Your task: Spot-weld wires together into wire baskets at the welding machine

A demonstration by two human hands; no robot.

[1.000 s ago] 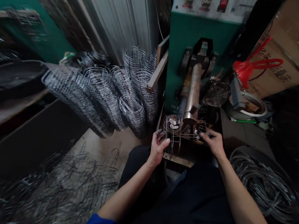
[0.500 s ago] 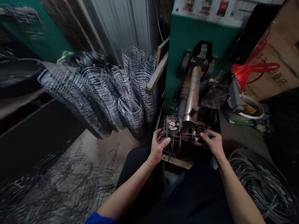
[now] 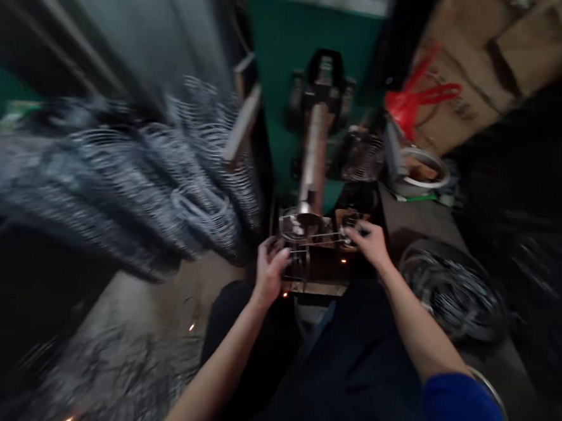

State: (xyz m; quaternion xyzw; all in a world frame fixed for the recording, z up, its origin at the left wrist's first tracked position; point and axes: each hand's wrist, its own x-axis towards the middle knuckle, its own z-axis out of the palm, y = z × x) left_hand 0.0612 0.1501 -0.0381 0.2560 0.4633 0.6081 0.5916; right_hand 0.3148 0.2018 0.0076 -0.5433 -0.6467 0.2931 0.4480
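My left hand (image 3: 268, 272) is closed at the thumb and fingers on the left side of a small round-ended wire frame (image 3: 301, 262). Its thin wires run rightward just beneath the tip of a metal cylinder (image 3: 314, 162), which juts from a green machine (image 3: 271, 64). At the frame's far end, my right hand (image 3: 372, 243) pinches a thin wire between thumb and fingertips. Bright sparks (image 3: 344, 261) glow below the wires. Motion blur and the dim light hide just where the wires meet the cylinder tip.
Tall stacks of wire loops (image 3: 205, 212) lean on the left. A coil of wire (image 3: 452, 291) lies at right, below a pot (image 3: 428, 175) and a red plastic bag (image 3: 406, 110). Loose wire pieces (image 3: 123, 379) litter the floor; a cardboard box (image 3: 479, 76) stands behind.
Sparks have appeared under the cylinder and over the floor. The view has swung right, so everything sits further left. Both hands still hold the wire frame, close beneath the cylinder tip.
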